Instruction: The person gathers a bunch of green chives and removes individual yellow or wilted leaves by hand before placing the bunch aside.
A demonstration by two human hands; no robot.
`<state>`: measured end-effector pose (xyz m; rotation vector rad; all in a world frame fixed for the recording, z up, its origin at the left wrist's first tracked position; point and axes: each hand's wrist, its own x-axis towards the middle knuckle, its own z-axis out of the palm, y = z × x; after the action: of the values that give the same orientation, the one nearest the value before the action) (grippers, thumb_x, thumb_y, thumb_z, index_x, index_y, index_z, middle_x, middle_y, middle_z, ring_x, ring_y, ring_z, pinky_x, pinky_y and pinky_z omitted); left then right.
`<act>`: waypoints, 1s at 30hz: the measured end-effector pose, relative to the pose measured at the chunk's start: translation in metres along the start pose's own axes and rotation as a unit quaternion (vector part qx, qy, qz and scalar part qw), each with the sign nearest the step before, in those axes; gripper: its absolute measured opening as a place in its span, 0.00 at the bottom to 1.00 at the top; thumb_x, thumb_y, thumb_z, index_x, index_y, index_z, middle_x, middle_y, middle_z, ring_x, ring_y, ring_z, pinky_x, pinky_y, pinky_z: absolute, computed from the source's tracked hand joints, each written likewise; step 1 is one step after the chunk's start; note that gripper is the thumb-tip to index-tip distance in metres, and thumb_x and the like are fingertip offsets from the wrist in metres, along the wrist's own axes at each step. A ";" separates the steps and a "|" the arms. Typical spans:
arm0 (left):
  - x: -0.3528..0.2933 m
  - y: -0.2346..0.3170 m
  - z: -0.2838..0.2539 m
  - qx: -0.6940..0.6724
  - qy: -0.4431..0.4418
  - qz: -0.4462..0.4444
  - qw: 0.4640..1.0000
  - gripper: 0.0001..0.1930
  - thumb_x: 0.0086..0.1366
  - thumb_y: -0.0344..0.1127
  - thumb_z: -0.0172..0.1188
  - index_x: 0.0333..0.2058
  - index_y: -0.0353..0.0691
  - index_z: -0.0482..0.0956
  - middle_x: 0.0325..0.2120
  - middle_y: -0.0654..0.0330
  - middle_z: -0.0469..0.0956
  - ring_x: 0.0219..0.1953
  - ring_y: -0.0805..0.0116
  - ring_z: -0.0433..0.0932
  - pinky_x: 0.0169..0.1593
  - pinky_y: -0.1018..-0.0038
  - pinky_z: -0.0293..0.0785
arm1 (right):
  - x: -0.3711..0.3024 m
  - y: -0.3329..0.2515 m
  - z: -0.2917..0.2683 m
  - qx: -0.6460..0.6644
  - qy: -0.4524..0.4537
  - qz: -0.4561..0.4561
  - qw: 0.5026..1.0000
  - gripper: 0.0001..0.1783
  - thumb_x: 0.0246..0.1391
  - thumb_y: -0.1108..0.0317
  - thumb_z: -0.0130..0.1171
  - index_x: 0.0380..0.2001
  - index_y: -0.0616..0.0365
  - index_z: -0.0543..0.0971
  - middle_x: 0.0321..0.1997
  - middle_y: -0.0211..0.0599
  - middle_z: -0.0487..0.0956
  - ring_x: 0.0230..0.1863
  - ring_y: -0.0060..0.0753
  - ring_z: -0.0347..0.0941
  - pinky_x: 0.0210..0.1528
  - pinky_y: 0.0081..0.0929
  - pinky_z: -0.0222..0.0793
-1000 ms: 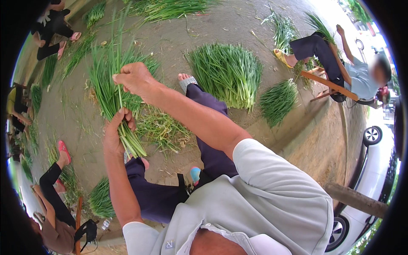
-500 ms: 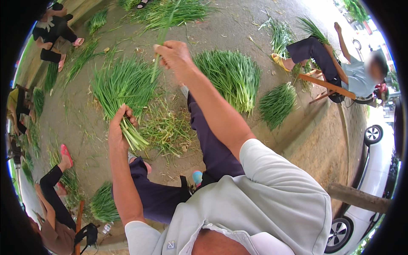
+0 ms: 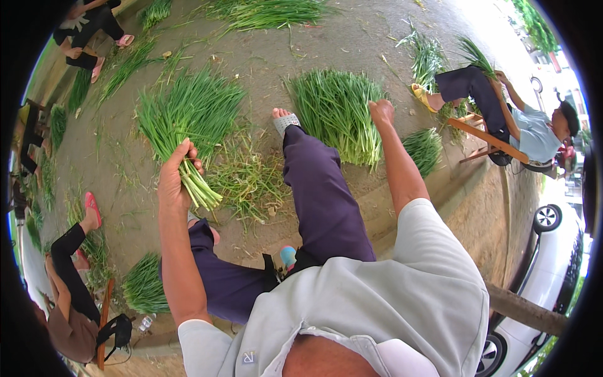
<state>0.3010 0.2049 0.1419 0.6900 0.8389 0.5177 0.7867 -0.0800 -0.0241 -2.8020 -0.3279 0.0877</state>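
My left hand (image 3: 179,173) is closed round the pale stem ends of a bunch of garlic chives (image 3: 188,116), whose green leaves fan out away from me. My right hand (image 3: 382,112) is at the right edge of a large heap of chives (image 3: 336,113) lying on the ground. Its fingers are curled in, and whatever they may hold is hidden. Between my feet, below the bunch, lies a scatter of yellowed trimmings (image 3: 251,182).
A smaller chive pile (image 3: 423,151) lies to the right, another (image 3: 146,283) at lower left, and a long spread (image 3: 267,12) far ahead. A person on a wooden chair (image 3: 487,135) holds chives at right. Other people sit along the left. A white car (image 3: 543,270) stands at lower right.
My right hand has moved from beside the held bunch, where it had a single long chive stalk, rightward to the large heap. My left hand keeps its hold on the bunch.
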 end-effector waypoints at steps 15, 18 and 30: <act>0.016 -0.015 0.001 0.036 0.010 -0.029 0.999 0.08 0.66 0.39 0.63 0.33 0.42 0.75 0.24 0.66 0.76 0.22 0.75 0.74 0.24 0.77 0.74 | -0.076 0.017 0.102 -0.044 -0.077 -0.018 0.996 0.21 0.48 0.54 0.68 0.44 0.51 0.79 0.44 0.45 0.82 0.50 0.50 0.77 0.48 0.44 0.74; 0.015 -0.014 0.003 0.030 0.014 -0.029 0.999 0.08 0.65 0.38 0.64 0.33 0.41 0.76 0.24 0.65 0.76 0.22 0.74 0.75 0.24 0.78 0.73 | -0.083 0.007 0.114 -0.050 -0.105 -0.022 0.993 0.21 0.49 0.55 0.67 0.44 0.52 0.79 0.46 0.45 0.81 0.51 0.50 0.76 0.49 0.45 0.73; 0.010 -0.010 0.007 0.023 0.017 -0.030 0.999 0.09 0.65 0.39 0.64 0.32 0.42 0.75 0.24 0.66 0.76 0.22 0.75 0.75 0.23 0.78 0.74 | -0.104 0.011 0.135 0.063 -0.166 -0.102 0.979 0.25 0.44 0.59 0.70 0.45 0.61 0.82 0.45 0.53 0.82 0.50 0.51 0.78 0.53 0.40 0.73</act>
<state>0.3137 0.2027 0.1328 0.6967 0.9029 0.4581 0.6748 -0.0738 -0.1535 -2.6060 -0.6601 0.5134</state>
